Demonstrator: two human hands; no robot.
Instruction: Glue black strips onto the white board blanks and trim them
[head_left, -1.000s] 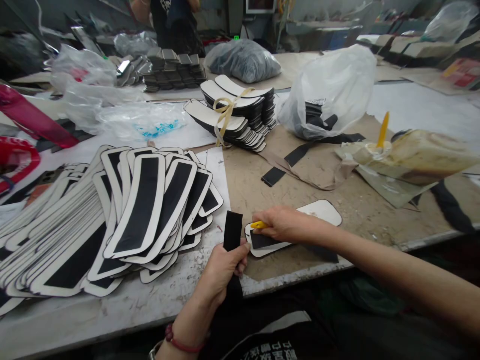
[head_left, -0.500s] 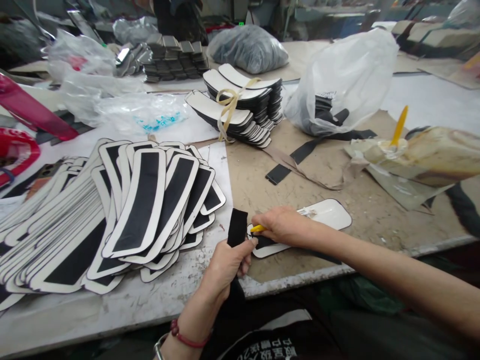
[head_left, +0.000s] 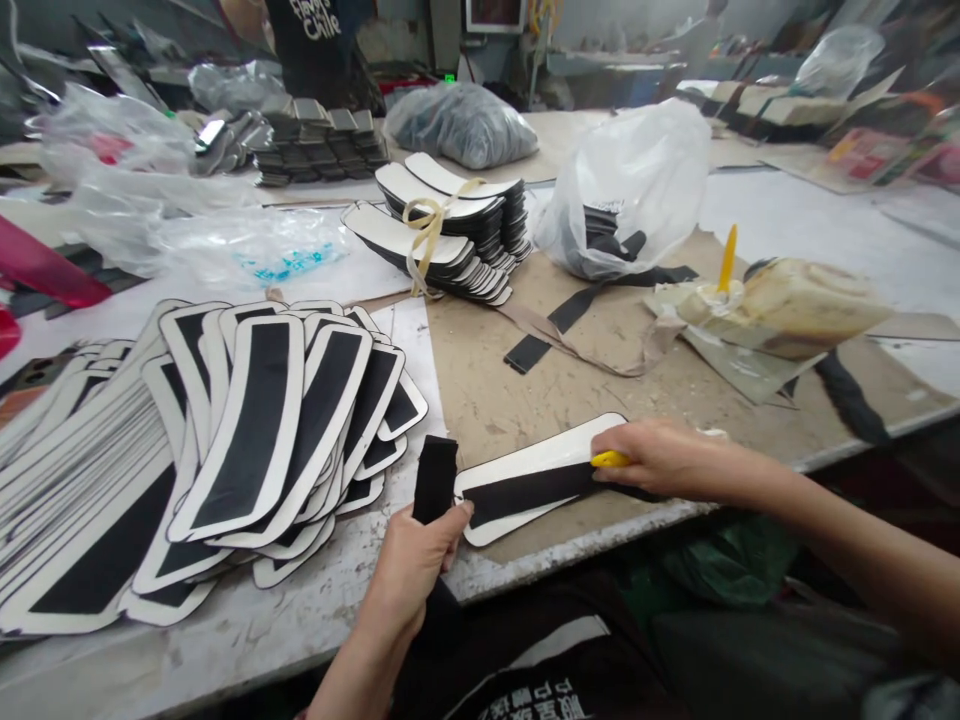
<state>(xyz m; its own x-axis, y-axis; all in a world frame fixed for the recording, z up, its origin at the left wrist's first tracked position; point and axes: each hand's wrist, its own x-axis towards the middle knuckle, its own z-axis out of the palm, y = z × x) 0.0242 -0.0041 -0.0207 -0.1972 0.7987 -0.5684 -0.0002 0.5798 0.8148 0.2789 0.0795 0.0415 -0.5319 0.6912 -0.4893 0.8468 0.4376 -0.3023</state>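
A curved white panel (head_left: 547, 445) with a dark rim lies near the table's front edge, with a black fabric strip (head_left: 529, 492) along its length. My left hand (head_left: 412, 560) is closed round a black fabric piece (head_left: 436, 478) that stands up above the fist. The thumb rests at the panel's left end, on or beside the strip's end. At the panel's right end my right hand (head_left: 660, 458) grips a yellow-handled tool (head_left: 611, 459) and covers the strip there. The tool's working end is hidden.
Many white panels with black strips (head_left: 262, 420) fan out on the left. Behind are a tied panel stack (head_left: 442, 225), a clear bag (head_left: 630, 180) of black pieces and loose black tape (head_left: 529, 352). A stained container (head_left: 802, 300) with a yellow stick (head_left: 727, 260) stands at right.
My right hand has slid right along the panel with the yellow-handled tool, and black strip now shows along the panel behind it. My left hand stays at the left end. The view has shifted.
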